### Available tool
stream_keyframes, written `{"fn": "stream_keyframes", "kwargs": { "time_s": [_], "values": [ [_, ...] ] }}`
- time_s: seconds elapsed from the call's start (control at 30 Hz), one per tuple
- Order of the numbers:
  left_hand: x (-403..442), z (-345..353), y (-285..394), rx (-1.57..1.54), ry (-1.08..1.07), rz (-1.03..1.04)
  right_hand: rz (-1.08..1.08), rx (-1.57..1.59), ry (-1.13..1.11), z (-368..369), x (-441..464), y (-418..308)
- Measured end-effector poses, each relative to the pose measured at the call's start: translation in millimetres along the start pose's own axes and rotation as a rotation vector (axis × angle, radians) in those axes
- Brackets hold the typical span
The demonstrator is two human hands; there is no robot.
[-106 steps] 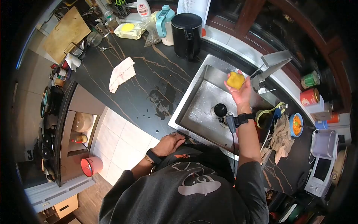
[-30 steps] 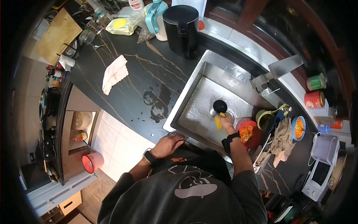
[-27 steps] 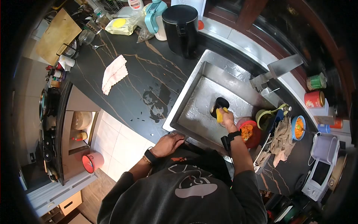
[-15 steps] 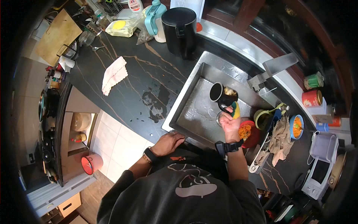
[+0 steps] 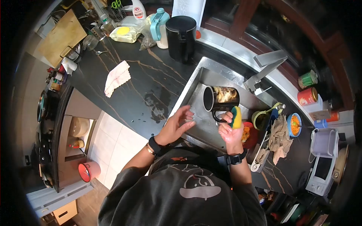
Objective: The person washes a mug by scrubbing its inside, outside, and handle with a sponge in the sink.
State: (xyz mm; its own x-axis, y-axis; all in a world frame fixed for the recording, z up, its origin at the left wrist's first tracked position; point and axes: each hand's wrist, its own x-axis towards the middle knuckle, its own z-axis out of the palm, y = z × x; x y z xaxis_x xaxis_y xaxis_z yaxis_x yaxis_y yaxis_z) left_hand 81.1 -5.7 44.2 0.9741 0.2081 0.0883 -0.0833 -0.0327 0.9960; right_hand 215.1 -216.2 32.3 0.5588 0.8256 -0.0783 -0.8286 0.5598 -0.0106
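1. Mug, tipped sideways over the sink: I'd guess rigid, slippery if wet, best held by its handle.
2. Right hand: fingers clamped on the handle, with a sponge too.
3. Left hand: fingers apart, holding nothing, near the mug.

Wears dk-grey printed tee & blk wristbands.

We see glossy blk finish on the mug, yellow foam w/ rough grn face on the sponge, brushed-look metal sink, metal tap, smooth stone-look counter, textured cloth, matt wood board, crumpled fabric rag, smooth plastic bucket, approx. semi-gloss.
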Motion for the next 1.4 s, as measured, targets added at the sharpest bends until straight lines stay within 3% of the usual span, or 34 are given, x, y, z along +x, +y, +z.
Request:
{"fn": "stream_keyframes", "kwargs": {
  "time_s": [0.07, 0.17, 0.2, 0.27, 0.33, 0.4, 0.47, 0.53, 0.6, 0.67, 0.7, 0.73, 0.83, 0.87, 0.93, 1.13, 1.2, 1.27, 1.33, 1.37, 1.4],
  "values": [
    [4.9, 0.9, 14.1, -0.066, -0.072, 0.019, -0.032, -0.116, 0.076, 2.8, -8.0, 7.6],
    [6.2, 13.9, 17.3, -0.479, -0.042, -0.26, -0.07, -0.471, 0.09, 19.7, -18.3, 26.3],
    [8.0, 17.8, 25.3, -0.478, -0.037, -0.253, -0.065, -0.474, 0.084, 28.7, -21.2, 34.9],
    [11.0, 21.1, 46.6, -0.766, -0.135, -0.259, -0.158, -0.785, 0.208, 43.4, -28.6, 50.2],
    [8.9, 20.6, 32.8, -0.832, -0.15, -0.277, -0.128, -0.838, 0.178, 56.6, -36.6, 60.6],
    [10.1, 21.8, 28.8, -1.06, -0.154, -0.189, -0.108, -1.149, 0.077, 72.4, -42.1, 68.9],
    [8.7, 18.2, 35.4, -1.02, -0.189, -0.121, -0.104, -1.267, 0.044, 82.0, -49.7, 68.8],
    [6.1, 10.9, 34.9, -1.12, -0.205, -0.111, -0.429, -1.717, 0.044, 86.9, -61.2, 64.1],
    [4.9, 6.8, 39.6, -1.147, -0.224, -0.138, -0.55, -1.591, 0.336, 96.2, -75.9, 49.4],
    [2.7, 10.2, 53.0, -1.539, -0.298, -0.173, -0.742, -1.452, 0.506, 100.5, -82.7, 29.3],
    [2.3, 8.5, 42.2, -1.679, -0.43, -0.241, -0.813, -1.377, 0.52, 99.4, -85.3, 20.7],
    [2.4, 9.1, 42.8, -1.678, -0.419, -0.239, -0.882, -1.3, 0.534, 100.7, -86.5, 15.8],
    [3.0, 19.9, 42.6, -1.909, -0.759, -0.239, -0.739, -1.02, 0.314, 122.7, -102.7, 19.0],
    [1.2, 21.3, 42.4, -1.909, -0.755, -0.242, -0.685, -0.971, 0.23, 128.9, -105.4, 23.0],
    [-2.2, 23.9, 51.1, -1.623, -0.402, -0.186, -0.655, -0.937, 0.194, 150.1, -103.3, 41.7],
    [-12.2, 23.1, 43.5, -1.348, -0.316, -0.144, -0.59, -1.056, 0.174, 158.8, -107.7, 59.5],
    [-13.0, 21.4, 43.6, -1.267, -0.268, -0.13, -0.723, -1.207, 0.045, 154.2, -105.9, 65.4],
    [-9.7, 19.1, 53.7, -1.032, -0.269, 0.018, -0.765, -1.262, 0.114, 151.5, -99.5, 73.8],
    [-13.6, 18.3, 60.3, -0.994, -0.22, 0.014, -0.468, -1.309, 0.528, 157.5, -88.2, 89.7],
    [-16.2, 17.8, 60.6, -0.971, -0.217, 0.016, -0.475, -1.306, 0.534, 150.0, -82.4, 91.7],
    [-17.2, 16.6, 60.9, -0.948, -0.214, 0.018, -0.617, -1.415, 0.427, 134.3, -74.5, 92.5]
  ]
}}
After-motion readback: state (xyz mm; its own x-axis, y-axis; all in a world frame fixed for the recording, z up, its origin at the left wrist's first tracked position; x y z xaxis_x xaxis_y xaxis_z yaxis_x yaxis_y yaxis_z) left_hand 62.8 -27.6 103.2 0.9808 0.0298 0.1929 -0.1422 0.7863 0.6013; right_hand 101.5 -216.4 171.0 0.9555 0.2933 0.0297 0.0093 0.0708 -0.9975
